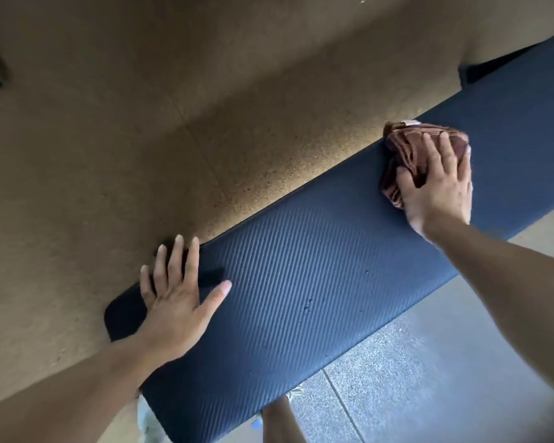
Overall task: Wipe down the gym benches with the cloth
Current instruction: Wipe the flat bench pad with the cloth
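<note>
cloth (410,151) | bunched under right hand (435,187) | on bench (301,282)

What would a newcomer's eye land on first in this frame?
The long dark bench pad running diagonally across the view, with its ribbed texture. Next, the right hand pressing a bunched brown cloth onto the pad toward its far right stretch. The left hand lies flat with fingers spread near the pad's rounded left end.
</note>
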Demonstrator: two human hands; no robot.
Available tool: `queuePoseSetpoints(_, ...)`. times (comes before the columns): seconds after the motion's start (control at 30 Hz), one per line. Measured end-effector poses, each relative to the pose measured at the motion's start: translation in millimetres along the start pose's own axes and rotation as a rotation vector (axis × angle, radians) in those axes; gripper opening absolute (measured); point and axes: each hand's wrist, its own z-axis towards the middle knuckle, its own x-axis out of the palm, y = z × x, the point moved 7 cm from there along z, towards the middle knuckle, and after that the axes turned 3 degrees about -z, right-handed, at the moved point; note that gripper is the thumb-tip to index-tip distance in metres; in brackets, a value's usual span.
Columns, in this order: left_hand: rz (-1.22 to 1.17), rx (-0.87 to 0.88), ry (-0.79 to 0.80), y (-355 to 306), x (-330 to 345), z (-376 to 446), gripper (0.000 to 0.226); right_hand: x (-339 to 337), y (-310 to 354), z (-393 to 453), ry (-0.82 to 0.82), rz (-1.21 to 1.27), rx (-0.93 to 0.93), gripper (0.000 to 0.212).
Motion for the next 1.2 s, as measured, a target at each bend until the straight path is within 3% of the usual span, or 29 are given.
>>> queuePoseSetpoints(0.13,0.004,0.014,-0.024,2.0,0.4,1.0,0.079,5.5,16.6,-22.8,-0.065,0.059,-0.027,0.074)
queuePoseSetpoints(0.23,-0.002,0.025,-0.017,0.6,0.2,0.0,0.081,16.5,37.9,-62.8,-0.071,0.065,-0.178,0.074)
queuePoseSetpoints(0.33,-0.044,0.031,-0.001,1.5,1.6,-0.6,0.087,44.6,72.1,-139.3,-0.020,0.043,-0.382,0.074)
queuePoseSetpoints(0.47,-0.204,0.032,0.070,3.3,-3.9,1.7,0.082,97.5,132.6,-285.6,0.075,0.066,-0.824,0.073)
queuePoseSetpoints(0.53,-0.384,0.084,0.017,8.3,-17.2,-9.6,0.077,128.4,163.8,-362.3,0.189,0.030,-1.027,0.074)
queuePoseSetpoints(0.6,-0.480,0.119,-0.135,24.5,-26.2,-35.8,0.071,151.1,181.9,-406.0,0.241,-0.063,-1.096,0.074)
queuePoseSetpoints(0.7,-0.445,0.097,-0.310,57.7,-15.4,-87.7,0.076,163.5,187.8,-409.3,0.260,-0.214,-1.112,0.077)
queuePoseSetpoints(0.87,-0.362,0.085,-0.321,75.3,7.5,-123.3,0.074,163.2,185.6,-395.1,0.220,-0.334,-1.267,0.078)
queuePoseSetpoints(1.07,-0.311,0.069,-0.377,21.2,5.6,-104.0,0.074,150.7,186.6,-357.5,0.196,-0.248,-1.375,0.070)
queuePoseSetpoints(1.2,-0.360,-0.060,-0.455,-20.8,3.6,-80.5,0.083,118.7,171.1,-267.8,0.220,-0.231,-1.250,0.070)
